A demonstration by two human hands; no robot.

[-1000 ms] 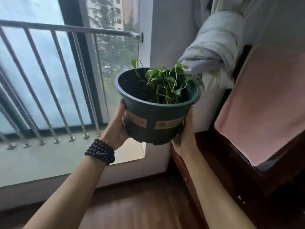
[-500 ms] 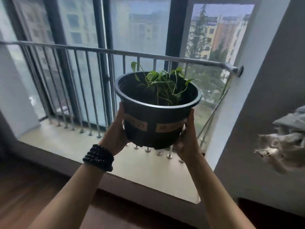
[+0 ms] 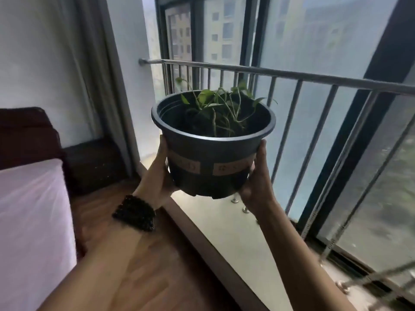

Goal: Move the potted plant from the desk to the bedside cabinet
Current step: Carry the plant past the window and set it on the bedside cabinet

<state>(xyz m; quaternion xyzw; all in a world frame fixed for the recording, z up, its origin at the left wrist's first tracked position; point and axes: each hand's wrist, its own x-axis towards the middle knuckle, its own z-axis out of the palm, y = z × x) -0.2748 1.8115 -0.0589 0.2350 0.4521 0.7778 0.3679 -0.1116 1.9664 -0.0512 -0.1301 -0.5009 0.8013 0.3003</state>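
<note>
The potted plant (image 3: pixel 213 151) is in the air, held up in front of the person between both hands. The left hand (image 3: pixel 158 176) presses against the left side of the dark pot, with the palm on the lower wall and the thumb going up toward the rim. The right hand (image 3: pixel 256 182) does the same on the right side, and its fingers go around the back of the pot, where they are hidden. So both hands are closed on the pot, one on each side, and the pot stays upright between them. On the left wrist there is a bracelet (image 3: pixel 135 213) of black beads.

Thin green stems and leaves stand up from the soil. Two pale labels are on the front of the pot.

Behind the pot is a metal railing (image 3: pixel 292 75) before a big window. Down to the left, in the corner near the wall, stands a dark wooden cabinet (image 3: pixel 94 164), well apart from the pot. Beside it is a bed (image 3: pixel 31 221) with a pale cover.
</note>
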